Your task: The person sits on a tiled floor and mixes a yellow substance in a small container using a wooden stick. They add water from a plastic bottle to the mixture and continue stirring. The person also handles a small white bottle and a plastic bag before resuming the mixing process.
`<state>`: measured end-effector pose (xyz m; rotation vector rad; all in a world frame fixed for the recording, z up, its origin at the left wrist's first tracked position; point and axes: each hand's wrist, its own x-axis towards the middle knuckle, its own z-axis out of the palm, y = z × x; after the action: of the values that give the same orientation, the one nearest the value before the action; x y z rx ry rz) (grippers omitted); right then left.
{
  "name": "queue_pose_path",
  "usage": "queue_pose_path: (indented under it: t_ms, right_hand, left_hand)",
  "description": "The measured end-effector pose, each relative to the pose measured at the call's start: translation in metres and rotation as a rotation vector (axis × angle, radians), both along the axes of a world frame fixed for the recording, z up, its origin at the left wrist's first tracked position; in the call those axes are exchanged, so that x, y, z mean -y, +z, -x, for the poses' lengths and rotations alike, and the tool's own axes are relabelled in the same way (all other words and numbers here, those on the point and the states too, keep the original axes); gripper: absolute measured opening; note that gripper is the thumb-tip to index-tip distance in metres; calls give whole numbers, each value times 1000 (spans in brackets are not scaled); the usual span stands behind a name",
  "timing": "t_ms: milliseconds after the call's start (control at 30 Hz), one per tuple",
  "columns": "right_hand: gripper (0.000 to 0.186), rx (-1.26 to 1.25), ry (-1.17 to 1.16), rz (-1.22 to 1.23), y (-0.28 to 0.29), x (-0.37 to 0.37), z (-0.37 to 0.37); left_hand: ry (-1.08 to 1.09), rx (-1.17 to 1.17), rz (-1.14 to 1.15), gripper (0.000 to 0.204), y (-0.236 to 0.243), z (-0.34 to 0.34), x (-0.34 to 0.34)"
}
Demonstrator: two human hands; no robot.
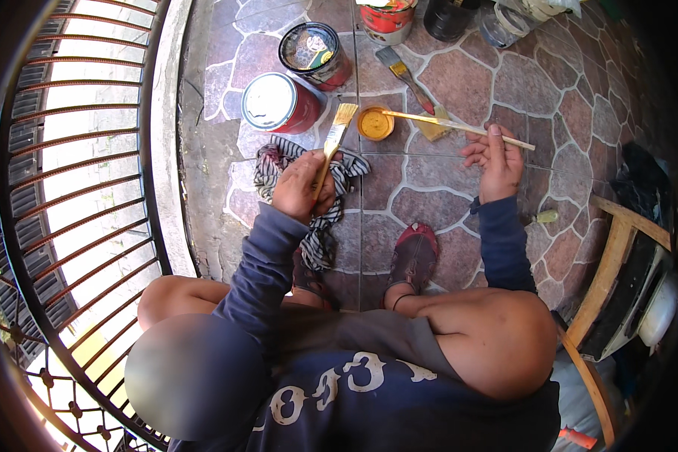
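My left hand [297, 184] is closed round the handle of a paintbrush [334, 138], its yellow-stained bristles pointing up and away. Between the thumb and fingers of my right hand [499, 164] is a thin wooden stick [456, 124]. The stick's yellow-coated far end reaches the rim of a small cup [375, 123] of yellow-orange paint on the floor. Under the stick lies a flat yellowish piece [432, 131], its kind unclear. A striped rag [348, 167] is crumpled beneath and beside my left hand. Another paintbrush [405, 78] with a red handle rests beyond the cup.
A white-lidded red can [270, 103] and a dark-rimmed can [313, 53] stand at the far left. Farther back are a red-and-white bucket [386, 21] and dark container [448, 16]. Metal railing [83, 181] runs along the left; a wooden frame [603, 271] stands right.
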<state>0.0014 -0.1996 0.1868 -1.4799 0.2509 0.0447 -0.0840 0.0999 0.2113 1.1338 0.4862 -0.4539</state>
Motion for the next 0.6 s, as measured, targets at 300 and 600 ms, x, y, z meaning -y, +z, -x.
queue_pose_path:
  t_ms: [300,600]
  right_hand:
    - [34,-166,-67,-225,5,-4,8]
    - [31,-301,-119,-317,-22,-15,24]
  left_hand:
    - [32,-44,-56,22,-23,0,27]
    - [57,-34,100,25,-21,-6,35]
